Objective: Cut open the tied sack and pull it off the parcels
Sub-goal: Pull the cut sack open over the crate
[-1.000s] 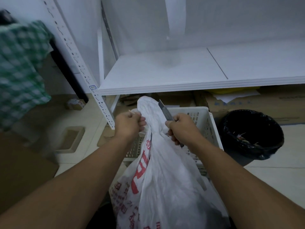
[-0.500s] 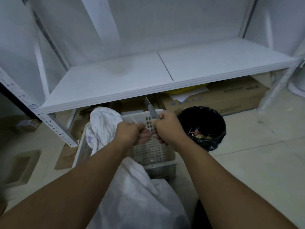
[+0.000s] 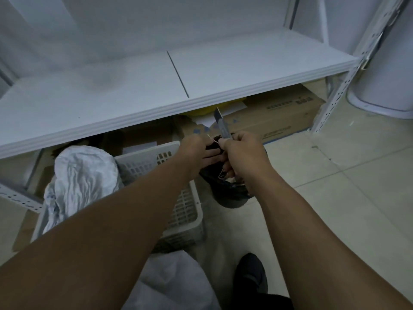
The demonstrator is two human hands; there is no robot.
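Your white woven sack lies slack and crinkled at the bottom edge, its top now draped over the perforated plastic basket. Since a second ago both hands have left it: left hand pinches a thin white tie, right hand clamps the box cutter, above the black-lined bin.

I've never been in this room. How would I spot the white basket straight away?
Find the long white shelf across the room and look at the floor below its front edge. The white basket stands there, left of the black-lined bin. Unlike the brown cardboard boxes behind it, it is slotted plastic, with crumpled white sacking draped over it.
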